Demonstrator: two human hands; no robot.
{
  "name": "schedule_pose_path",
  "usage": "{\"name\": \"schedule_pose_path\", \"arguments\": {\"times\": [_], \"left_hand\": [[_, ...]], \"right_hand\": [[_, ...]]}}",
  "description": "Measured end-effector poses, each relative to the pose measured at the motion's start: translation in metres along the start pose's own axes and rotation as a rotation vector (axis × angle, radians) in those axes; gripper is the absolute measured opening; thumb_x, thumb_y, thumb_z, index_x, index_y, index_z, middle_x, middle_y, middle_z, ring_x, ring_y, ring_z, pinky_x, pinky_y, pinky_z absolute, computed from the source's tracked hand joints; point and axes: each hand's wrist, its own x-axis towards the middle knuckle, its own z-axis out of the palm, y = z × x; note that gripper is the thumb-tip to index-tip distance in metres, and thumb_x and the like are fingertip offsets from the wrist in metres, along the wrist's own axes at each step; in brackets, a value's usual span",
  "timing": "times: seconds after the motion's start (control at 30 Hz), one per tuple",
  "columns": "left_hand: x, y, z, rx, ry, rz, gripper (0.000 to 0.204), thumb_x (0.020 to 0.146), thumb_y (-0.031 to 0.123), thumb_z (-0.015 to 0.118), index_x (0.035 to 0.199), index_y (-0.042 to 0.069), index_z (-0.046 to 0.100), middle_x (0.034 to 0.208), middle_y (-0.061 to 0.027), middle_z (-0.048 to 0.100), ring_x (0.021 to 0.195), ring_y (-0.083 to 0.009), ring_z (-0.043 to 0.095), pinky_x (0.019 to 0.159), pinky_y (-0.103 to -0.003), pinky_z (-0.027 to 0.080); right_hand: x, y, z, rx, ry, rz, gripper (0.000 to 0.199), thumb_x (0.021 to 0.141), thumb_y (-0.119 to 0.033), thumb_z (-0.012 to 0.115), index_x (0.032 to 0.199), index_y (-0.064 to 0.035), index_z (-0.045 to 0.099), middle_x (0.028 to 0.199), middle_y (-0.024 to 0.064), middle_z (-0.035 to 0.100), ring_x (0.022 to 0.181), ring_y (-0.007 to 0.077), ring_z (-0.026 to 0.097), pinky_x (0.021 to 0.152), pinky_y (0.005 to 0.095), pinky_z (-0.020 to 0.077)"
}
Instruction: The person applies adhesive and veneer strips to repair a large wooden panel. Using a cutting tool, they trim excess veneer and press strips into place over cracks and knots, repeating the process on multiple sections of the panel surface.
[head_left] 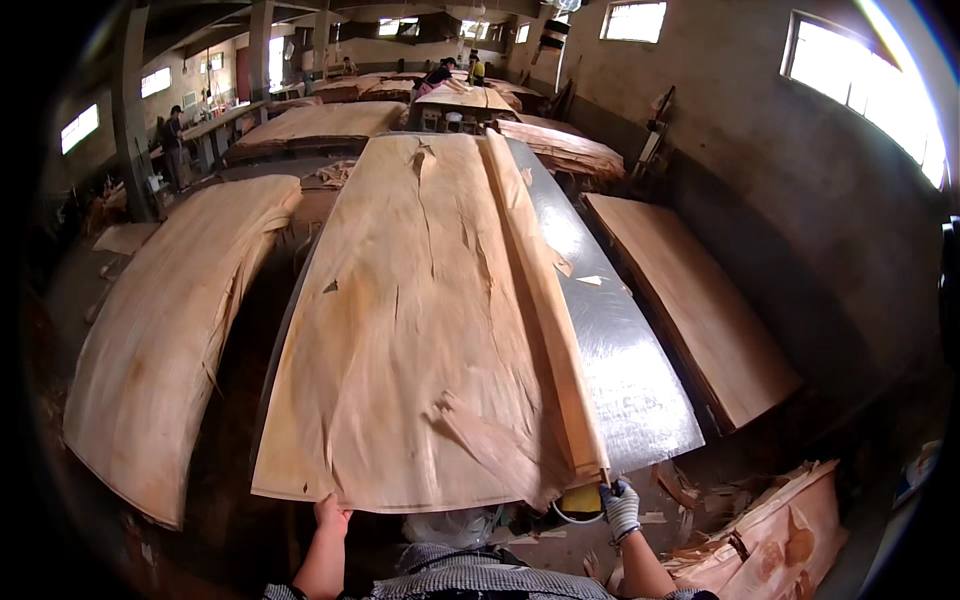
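Observation:
A large, thin sheet of wood veneer (370,390) lies lengthwise in front of me, with cracks, small holes and a loose torn piece (490,435) on its near part. Its right side carries a long folded-up strip (545,310). My bare left hand (332,513) pinches the sheet's near edge, left of the middle. At the near end of the folded strip, my right hand (621,508), in a white and dark glove, is closed on the veneer's corner. Beneath the sheet, a shiny metal tabletop (640,410) shows along the right.
Veneer stacks stand at the left (170,340) and right (710,310). Torn veneer scraps (790,535) are heaped at the lower right. A yellow thing in a white-rimmed bucket (580,502) sits below the table edge. Further off, people work at other tables (465,97).

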Motion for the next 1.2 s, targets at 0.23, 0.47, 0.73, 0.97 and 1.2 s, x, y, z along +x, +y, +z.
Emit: {"name": "schedule_pose_path", "arguments": {"times": [0.23, 0.47, 0.73, 0.97, 1.2], "left_hand": [[0.025, 0.039, -0.002, -0.001, 0.036, 0.149, 0.041, 0.077, 0.0, 0.055, 0.117, 0.008, 0.046, 0.109, -0.0091, 0.055, 0.095, -0.0272, 0.058, 0.073, -0.043, 0.052], [0.001, -0.016, 0.003, -0.006, 0.121, 0.229, 0.043, 0.081, 0.006, 0.056, 0.123, 0.007, 0.044, 0.12, -0.0068, 0.051, 0.107, -0.0257, 0.052, 0.083, -0.044, 0.048], [0.056, 0.04, 0.02, -0.068, -0.092, 0.422, 0.042, 0.082, 0.013, 0.059, 0.122, 0.009, 0.045, 0.119, -0.0041, 0.051, 0.11, -0.0202, 0.049, 0.09, -0.036, 0.043], [0.05, 0.021, 0.032, -0.013, 0.035, 0.276, 0.04, 0.08, 0.005, 0.055, 0.119, 0.007, 0.047, 0.117, -0.0069, 0.053, 0.105, -0.0238, 0.052, 0.084, -0.041, 0.046], [0.083, 0.042, 0.016, -0.091, 0.107, 0.216, 0.037, 0.083, 0.006, 0.052, 0.119, 0.008, 0.045, 0.115, -0.0079, 0.052, 0.106, -0.0244, 0.051, 0.087, -0.041, 0.045]], "right_hand": [[0.088, 0.0, -0.006, 0.128, -0.14, 0.223, 0.048, 0.077, -0.016, 0.067, 0.117, -0.0015, 0.046, 0.076, 0.0086, 0.061, 0.045, 0.0129, 0.047, 0.036, 0.0277, 0.0375], [0.078, 0.05, -0.031, -0.204, 0.08, 0.1, 0.027, 0.073, -0.026, 0.066, 0.088, -0.0038, 0.065, 0.073, 0.0122, 0.065, 0.062, 0.0189, 0.061, 0.061, 0.0316, 0.0466], [0.119, 0.002, 0.006, 0.001, -0.036, 0.165, 0.019, 0.075, -0.02, 0.066, 0.078, -0.0019, 0.063, 0.059, 0.0069, 0.06, 0.052, 0.0142, 0.052, 0.054, 0.0322, 0.0433], [0.112, 0.016, -0.011, -0.118, 0.065, -0.022, 0.018, 0.078, -0.018, 0.062, 0.082, -0.0011, 0.064, 0.056, 0.0028, 0.055, 0.046, 0.0104, 0.047, 0.046, 0.0286, 0.0379], [0.101, -0.015, 0.016, 0.231, -0.037, 0.192, 0.014, 0.082, -0.015, 0.06, 0.072, -0.0066, 0.058, 0.05, -0.0013, 0.047, 0.037, 0.0073, 0.038, 0.035, 0.0257, 0.0296]]}}
